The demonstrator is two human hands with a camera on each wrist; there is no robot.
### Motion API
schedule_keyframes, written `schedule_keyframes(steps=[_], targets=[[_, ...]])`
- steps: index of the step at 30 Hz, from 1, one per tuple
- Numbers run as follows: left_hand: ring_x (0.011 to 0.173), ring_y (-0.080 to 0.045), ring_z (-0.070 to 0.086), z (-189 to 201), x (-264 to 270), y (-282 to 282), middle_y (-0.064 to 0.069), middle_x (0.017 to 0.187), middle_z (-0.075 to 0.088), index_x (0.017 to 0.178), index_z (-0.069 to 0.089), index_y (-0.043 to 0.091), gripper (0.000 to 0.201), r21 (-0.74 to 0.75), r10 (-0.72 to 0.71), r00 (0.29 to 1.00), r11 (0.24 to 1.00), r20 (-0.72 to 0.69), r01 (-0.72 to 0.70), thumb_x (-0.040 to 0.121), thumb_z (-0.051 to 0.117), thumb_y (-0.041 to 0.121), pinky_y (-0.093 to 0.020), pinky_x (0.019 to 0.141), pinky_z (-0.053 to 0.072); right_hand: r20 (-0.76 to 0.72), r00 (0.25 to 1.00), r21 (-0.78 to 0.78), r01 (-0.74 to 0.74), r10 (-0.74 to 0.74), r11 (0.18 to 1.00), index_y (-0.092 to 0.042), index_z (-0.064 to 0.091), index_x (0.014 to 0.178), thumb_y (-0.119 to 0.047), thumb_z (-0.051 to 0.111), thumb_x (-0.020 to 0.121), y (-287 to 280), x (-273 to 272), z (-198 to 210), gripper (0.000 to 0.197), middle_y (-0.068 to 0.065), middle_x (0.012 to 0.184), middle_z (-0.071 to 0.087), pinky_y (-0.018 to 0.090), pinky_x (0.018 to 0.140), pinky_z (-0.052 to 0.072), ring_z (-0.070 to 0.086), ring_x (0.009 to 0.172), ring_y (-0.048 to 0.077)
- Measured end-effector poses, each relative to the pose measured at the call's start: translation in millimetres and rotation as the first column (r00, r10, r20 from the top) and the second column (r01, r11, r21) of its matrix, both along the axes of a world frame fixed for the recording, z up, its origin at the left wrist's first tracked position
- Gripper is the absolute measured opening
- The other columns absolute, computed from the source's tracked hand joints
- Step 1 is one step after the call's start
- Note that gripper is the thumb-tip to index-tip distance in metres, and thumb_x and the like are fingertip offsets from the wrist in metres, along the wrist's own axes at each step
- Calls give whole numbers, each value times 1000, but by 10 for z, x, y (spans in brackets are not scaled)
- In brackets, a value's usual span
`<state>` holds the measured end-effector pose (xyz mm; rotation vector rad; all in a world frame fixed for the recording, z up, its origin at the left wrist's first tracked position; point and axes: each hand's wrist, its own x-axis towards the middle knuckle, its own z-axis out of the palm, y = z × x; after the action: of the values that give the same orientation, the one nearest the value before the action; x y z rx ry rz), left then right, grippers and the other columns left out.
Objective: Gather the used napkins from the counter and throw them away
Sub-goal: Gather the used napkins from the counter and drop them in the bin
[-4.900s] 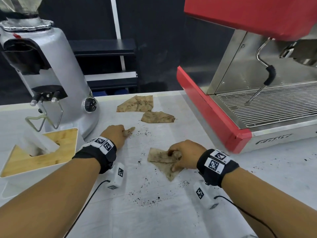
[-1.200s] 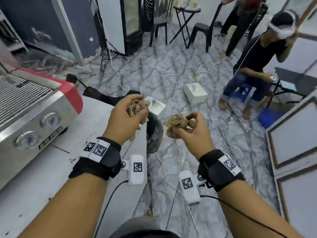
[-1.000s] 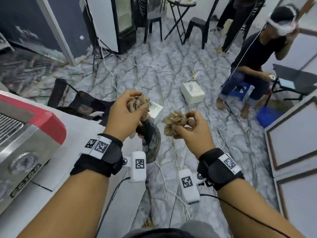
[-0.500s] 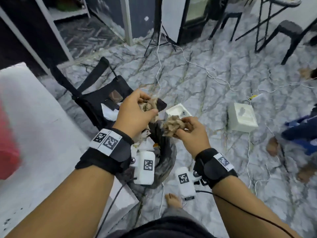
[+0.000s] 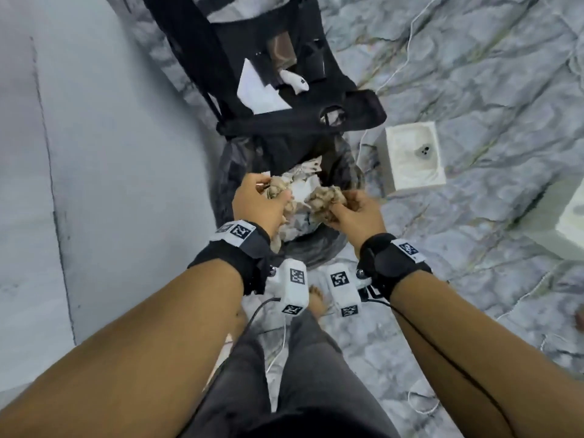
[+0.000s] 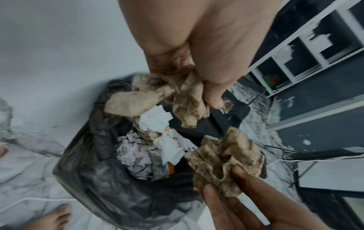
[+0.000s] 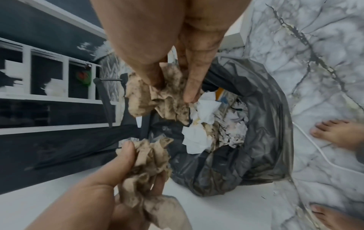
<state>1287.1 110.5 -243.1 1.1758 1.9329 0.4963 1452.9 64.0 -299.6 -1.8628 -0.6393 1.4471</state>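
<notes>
Stained napkins [image 5: 325, 200] in curled fingers [image 6: 213, 99]

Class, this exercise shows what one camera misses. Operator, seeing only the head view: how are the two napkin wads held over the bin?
Observer: From the left wrist view, the left hand pinches the left wad in its fingers; a loose tail hangs down.
Operator: What's in the bin bag?
Observer: Crumpled white paper and an orange-edged packet.
Operator: The right wad?
Observer: The right hand pinches it; dark specks cover it.
</notes>
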Motion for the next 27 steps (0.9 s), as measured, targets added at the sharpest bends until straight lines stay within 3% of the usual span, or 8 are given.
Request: schedule_keyframes(steps=[6, 9, 11, 13, 16, 19, 22, 27], targets=[[105, -18, 63, -752, -72, -23, 0, 114, 67, 112, 58, 19, 45, -98, 61, 998, 993, -30, -64, 73, 74, 35, -24, 89, 47, -66, 997, -102, -44, 37, 994, -14, 56, 114, -17, 71, 91, 116, -35, -696, 28, 13, 110, 68, 44, 82, 62, 71, 97, 27], [110, -18, 61, -1043, -112, -45, 2, 119, 64, 119, 54, 25, 48, -220, 52, 999, 974, -3, -52, 76, 68, 42, -32, 99, 48, -98, 993, -156, -74, 59, 985, -17, 56, 111, -13, 69, 93, 136, -78, -952, 22, 11, 105, 68, 40, 80, 61, 69, 89, 26], [108, -19, 62, -1197, -159, -101, 5, 114, 65, 115, 54, 30, 42, -287, 70, 997, 956, 16, -63, 77, 64, 44, -34, 98, 49, -139, 989, -191, -79, 53, 978, -15, 56, 111, -7, 65, 93, 118, -100, -1076, 21, 11, 95, 65, 38, 72, 58, 64, 74, 25], [106, -22, 64, -1325, -217, -183, 3, 115, 67, 119, 53, 32, 52, -344, 113, 993, 934, 38, -93, 71, 61, 49, -45, 96, 52, -171, 984, -207, -80, 45, 975, -15, 55, 107, -1, 57, 96, 75, -107, -1162, 18, 9, 93, 62, 37, 67, 56, 61, 71, 24], [103, -27, 66, -1435, -285, -296, -1, 107, 70, 118, 55, 29, 49, -378, 105, 994, 922, 33, -85, 72, 60, 45, -51, 93, 53, -129, 989, -228, -105, 77, 968, -11, 53, 109, 0, 55, 98, -3, -91, -1155, 16, 10, 94, 63, 43, 80, 60, 63, 78, 28], [100, -27, 67, -1255, -222, -282, -3, 106, 71, 117, 57, 25, 39, -367, 64, 997, 929, 36, -46, 79, 58, 37, -47, 92, 54, -64, 985, -252, -170, 159, 953, -8, 58, 109, -5, 58, 97, -54, -50, -1090, 13, 10, 90, 66, 54, 85, 59, 66, 78, 31], [99, -23, 65, -988, -123, -218, -1, 107, 69, 117, 57, 22, 34, -308, -15, 1000, 951, 28, 23, 84, 56, 31, -36, 90, 53, 72, 928, -194, -348, 367, 917, -14, 63, 105, -15, 60, 95, -47, -9, -885, 10, 9, 89, 71, 50, 81, 60, 71, 81, 31], [96, -16, 63, -314, 19, -81, 4, 103, 69, 114, 60, 22, 29, -134, -138, 988, 980, 66, 146, 86, 54, 26, -25, 84, 47, 344, 670, -193, -635, 658, 748, -11, 63, 110, -18, 57, 97, -58, 78, -365, 16, 7, 95, 67, 31, 73, 49, 61, 85, 26]])
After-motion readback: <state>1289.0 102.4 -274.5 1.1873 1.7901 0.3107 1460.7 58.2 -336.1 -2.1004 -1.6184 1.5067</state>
